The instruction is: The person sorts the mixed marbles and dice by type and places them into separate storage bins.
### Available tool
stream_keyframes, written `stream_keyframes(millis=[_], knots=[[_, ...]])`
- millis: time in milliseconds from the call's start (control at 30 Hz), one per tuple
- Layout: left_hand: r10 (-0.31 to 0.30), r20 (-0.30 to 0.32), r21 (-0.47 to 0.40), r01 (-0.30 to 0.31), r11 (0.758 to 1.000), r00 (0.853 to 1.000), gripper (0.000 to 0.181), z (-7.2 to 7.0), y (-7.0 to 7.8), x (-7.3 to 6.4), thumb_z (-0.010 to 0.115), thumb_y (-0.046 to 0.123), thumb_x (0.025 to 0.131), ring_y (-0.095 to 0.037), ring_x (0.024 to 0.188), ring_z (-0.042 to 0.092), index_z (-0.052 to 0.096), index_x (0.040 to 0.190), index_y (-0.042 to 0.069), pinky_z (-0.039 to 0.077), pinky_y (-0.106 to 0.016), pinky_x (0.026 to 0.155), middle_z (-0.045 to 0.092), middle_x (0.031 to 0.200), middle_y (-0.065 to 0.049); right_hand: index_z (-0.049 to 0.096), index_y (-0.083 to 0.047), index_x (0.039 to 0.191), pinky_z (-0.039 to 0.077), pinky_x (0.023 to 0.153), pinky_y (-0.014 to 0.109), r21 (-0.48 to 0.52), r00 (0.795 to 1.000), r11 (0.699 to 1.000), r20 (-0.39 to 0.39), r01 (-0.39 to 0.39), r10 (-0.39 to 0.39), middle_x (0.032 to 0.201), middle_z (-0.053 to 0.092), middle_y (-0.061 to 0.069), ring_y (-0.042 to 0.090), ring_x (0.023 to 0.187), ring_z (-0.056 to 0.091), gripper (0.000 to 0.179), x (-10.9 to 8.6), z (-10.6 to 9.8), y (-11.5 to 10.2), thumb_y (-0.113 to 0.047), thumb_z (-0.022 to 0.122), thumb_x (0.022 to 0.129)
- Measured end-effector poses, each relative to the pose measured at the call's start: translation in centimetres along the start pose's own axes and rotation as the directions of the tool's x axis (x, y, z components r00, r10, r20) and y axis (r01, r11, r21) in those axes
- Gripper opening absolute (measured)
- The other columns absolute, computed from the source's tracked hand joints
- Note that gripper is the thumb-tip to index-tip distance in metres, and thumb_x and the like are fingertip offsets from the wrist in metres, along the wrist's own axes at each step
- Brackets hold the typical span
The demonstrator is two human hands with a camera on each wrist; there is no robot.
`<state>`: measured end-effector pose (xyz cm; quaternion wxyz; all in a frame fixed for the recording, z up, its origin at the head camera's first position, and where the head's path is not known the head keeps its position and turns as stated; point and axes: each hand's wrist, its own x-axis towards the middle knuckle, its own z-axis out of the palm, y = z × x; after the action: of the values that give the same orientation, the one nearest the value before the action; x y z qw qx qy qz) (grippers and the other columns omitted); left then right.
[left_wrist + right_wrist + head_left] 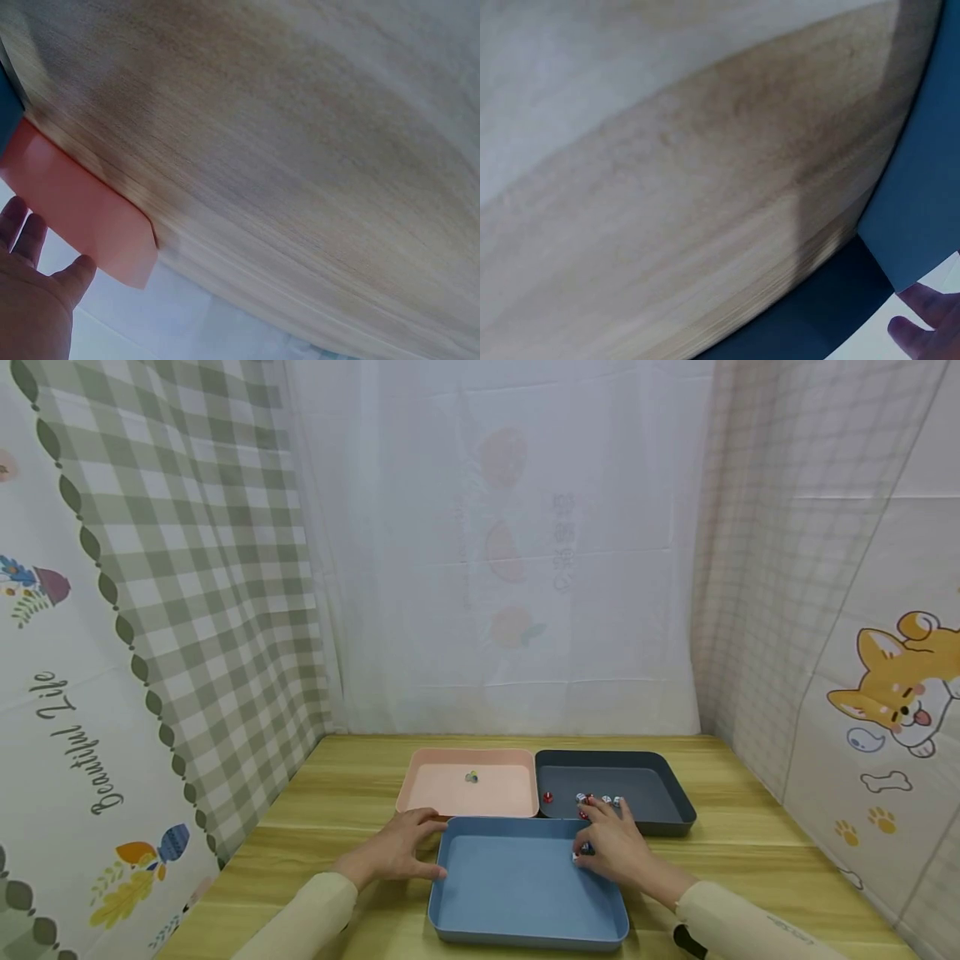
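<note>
My right hand point(615, 847) is over the far right corner of the blue tray point(517, 893). Its thumb and a curled finger pinch a small white die point(576, 857), and a dark bit shows beside it, partly hidden. Other fingers of that hand reach over the near rim of the dark tray point(637, 781), where red and white dice lie, including a red die point(547, 797) on the left. At the blue tray's left side is my left hand point(397, 847), fingers spread and holding nothing; its thumb and fingertips are at the rim.
Behind the blue tray stands a pink tray point(431, 789) with a small cluster of yellowish and grey pieces point(472, 777). The trays are on a wood-grain table point(352, 777). Cloths hang at the back and both sides.
</note>
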<state>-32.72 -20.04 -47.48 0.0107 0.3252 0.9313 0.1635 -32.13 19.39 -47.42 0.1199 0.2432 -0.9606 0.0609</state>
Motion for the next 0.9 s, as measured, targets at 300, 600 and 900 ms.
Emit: stream_keyframes(millis=[300,600,900], knots=[[-0.001,0.001,-0.001,0.001,1.0,1.0,0.081,0.0,0.0,0.0,0.069,0.062,0.084,-0.038,0.137,0.036,0.053,0.142,0.008,0.028,-0.061,0.108,0.039,0.149,-0.018,0.077,-0.024,0.078,0.014,0.105,0.075,0.033,1.0,0.999,0.01,0.019,-0.019,0.134,0.058,0.019,0.043,0.136,0.039,0.011,0.0,0.2,0.1,-0.026,0.087,0.074],[0.001,-0.001,-0.004,-0.001,1.0,1.0,0.083,0.3,-0.2,0.0,0.068,0.064,0.084,-0.039,0.138,0.035,0.052,0.143,0.009,0.028,-0.063,0.108,0.039,0.149,-0.017,0.077,-0.023,0.08,0.016,0.104,0.076,0.092,0.999,0.995,-0.03,0.038,-0.035,0.135,0.058,0.02,0.043,0.136,0.04,0.008,0.1,-0.5,-0.1,-0.024,0.085,0.077],[-0.021,0.007,-0.014,0.021,1.0,1.0,0.084,0.3,-0.4,0.0,0.066,0.067,0.083,-0.037,0.139,0.033,0.051,0.144,0.011,0.025,-0.063,0.11,0.038,0.151,-0.015,0.078,-0.02,0.081,0.02,0.103,0.076,0.111,0.996,0.993,-0.08,0.05,-0.041,0.132,0.059,0.021,0.045,0.133,0.043,0.01,0.4,-1.3,0.1,-0.016,0.085,0.076]])
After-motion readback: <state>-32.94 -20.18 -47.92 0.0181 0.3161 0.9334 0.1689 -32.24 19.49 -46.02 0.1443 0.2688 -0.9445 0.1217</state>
